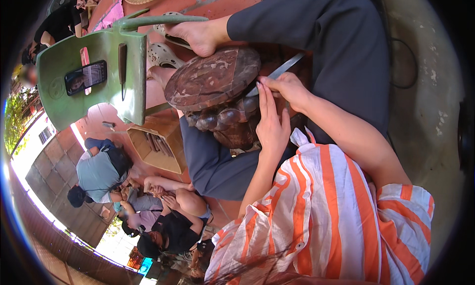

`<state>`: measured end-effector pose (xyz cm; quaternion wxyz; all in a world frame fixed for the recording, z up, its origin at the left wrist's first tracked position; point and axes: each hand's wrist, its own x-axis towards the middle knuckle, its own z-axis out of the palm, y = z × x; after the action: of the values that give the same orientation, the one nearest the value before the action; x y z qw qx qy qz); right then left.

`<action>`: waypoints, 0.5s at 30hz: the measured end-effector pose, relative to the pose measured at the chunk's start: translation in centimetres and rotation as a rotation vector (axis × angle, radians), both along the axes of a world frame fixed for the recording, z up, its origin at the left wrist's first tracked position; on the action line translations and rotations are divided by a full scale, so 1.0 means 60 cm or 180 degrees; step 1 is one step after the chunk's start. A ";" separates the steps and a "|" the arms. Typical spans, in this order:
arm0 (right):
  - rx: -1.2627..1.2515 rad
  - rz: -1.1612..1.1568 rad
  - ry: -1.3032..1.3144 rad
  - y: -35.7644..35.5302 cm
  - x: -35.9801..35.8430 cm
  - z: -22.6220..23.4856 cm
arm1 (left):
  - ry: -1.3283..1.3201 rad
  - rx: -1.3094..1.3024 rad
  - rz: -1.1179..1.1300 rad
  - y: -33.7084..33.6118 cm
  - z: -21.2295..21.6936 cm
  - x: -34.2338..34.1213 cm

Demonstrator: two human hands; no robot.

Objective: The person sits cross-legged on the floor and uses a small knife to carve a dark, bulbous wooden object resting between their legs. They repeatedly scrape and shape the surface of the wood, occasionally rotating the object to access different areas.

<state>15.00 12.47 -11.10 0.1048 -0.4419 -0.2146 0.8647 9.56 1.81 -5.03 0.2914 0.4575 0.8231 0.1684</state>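
Note:
A dark, reddish-brown carved wooden piece [213, 80] rests tilted between my legs. It has a round flat disc at one end and a row of ball-shaped knobs [228, 117] beneath it. Across its edge lies a flat grey metal strip [287, 65], perhaps a file; I cannot tell its exact kind. My right hand [289, 89] is closed round the strip, thumb and fingers pinching it. Fingers stretched out and lying flat, my left hand [272, 124] touches the strip's lower end beside the knobs. My bare foot [205, 40] presses against the disc's rim.
To the left stands a green plastic chair [54, 94] with a phone [85, 78] and a dark-handled pointed tool [122, 70] on it. Below it, a cardboard box [166, 159] holds brown sticks. Several people sit at lower left. Clogs [163, 55] lie near my foot.

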 end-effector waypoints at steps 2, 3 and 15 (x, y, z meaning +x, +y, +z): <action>0.0039 0.0017 -0.0277 -0.003 -0.001 -0.034 | -0.0097 -0.0089 -0.0027 0.018 -0.005 -0.005; -0.0153 -0.0044 -0.0158 0.001 0.000 -0.019 | 0.0009 0.0065 -0.0056 0.015 -0.008 -0.006; 0.0190 -0.0053 -0.0371 -0.001 -0.014 0.013 | 0.0171 0.0173 -0.0080 0.009 -0.014 -0.007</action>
<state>14.15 12.41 -10.32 0.1125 -0.4899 -0.2424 0.8298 9.16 2.32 -5.88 0.2586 0.4799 0.8199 0.1747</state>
